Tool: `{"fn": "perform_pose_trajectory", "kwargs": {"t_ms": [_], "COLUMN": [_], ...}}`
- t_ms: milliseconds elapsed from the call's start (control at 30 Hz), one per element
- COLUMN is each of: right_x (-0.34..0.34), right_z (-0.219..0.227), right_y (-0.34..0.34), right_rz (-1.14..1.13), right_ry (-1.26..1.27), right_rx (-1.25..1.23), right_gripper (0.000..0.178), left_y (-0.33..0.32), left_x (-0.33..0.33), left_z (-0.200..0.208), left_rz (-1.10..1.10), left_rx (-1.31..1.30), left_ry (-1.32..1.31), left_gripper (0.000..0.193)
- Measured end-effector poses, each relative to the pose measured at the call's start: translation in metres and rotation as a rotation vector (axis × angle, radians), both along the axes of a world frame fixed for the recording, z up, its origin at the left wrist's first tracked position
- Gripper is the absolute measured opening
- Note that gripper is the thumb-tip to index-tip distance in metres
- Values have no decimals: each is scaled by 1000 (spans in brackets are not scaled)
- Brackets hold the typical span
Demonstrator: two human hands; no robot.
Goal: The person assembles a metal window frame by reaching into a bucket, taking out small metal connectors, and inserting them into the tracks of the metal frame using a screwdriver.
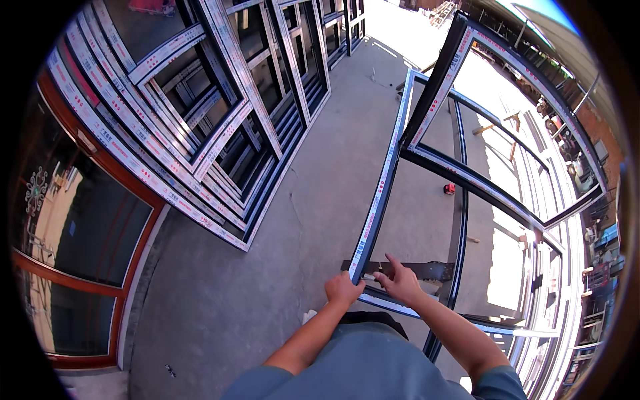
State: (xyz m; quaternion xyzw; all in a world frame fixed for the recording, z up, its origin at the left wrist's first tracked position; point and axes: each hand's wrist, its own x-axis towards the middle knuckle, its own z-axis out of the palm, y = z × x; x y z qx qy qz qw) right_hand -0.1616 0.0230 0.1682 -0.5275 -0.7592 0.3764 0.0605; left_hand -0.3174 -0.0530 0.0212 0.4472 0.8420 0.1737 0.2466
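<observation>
In front of me stands a dark window frame [381, 190] with white, printed protective film along its edges. My left hand [343, 289] is closed round its near left corner. Just right of that corner is my right hand [402, 284], its index finger stretched out and its thumb apart from it. Its other fingers are curled and partly hidden, and I see no clear object in it. Under both hands, a dark flat bar [427, 270] runs crosswise below the frame. A sash [433, 100] stands tilted up from the far part of the frame.
Several film-covered window frames [220, 150] lean in a stack at the left. Beside them is a brown-framed glass door [143, 247]. A small red tool [449, 189] is on the concrete floor [280, 280] beyond the frame. More white frames [533, 313] lie at the right.
</observation>
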Motion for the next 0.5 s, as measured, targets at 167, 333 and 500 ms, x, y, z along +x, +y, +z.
{"fn": "perform_pose_trajectory", "kwargs": {"t_ms": [167, 333, 500], "right_x": [14, 11, -12], "right_z": [25, 6, -25], "right_y": [18, 13, -12], "right_rz": [947, 769, -145], "right_ry": [-239, -249, -88], "right_rx": [766, 716, 103], "right_gripper": [47, 43, 40], "left_y": [-3, -3, 2], "left_x": [-4, -4, 3], "left_z": [-5, -3, 7], "left_rz": [-13, -11, -15], "left_rx": [-1, 14, -42], "left_ry": [-23, -27, 5], "left_gripper": [52, 52, 52]}}
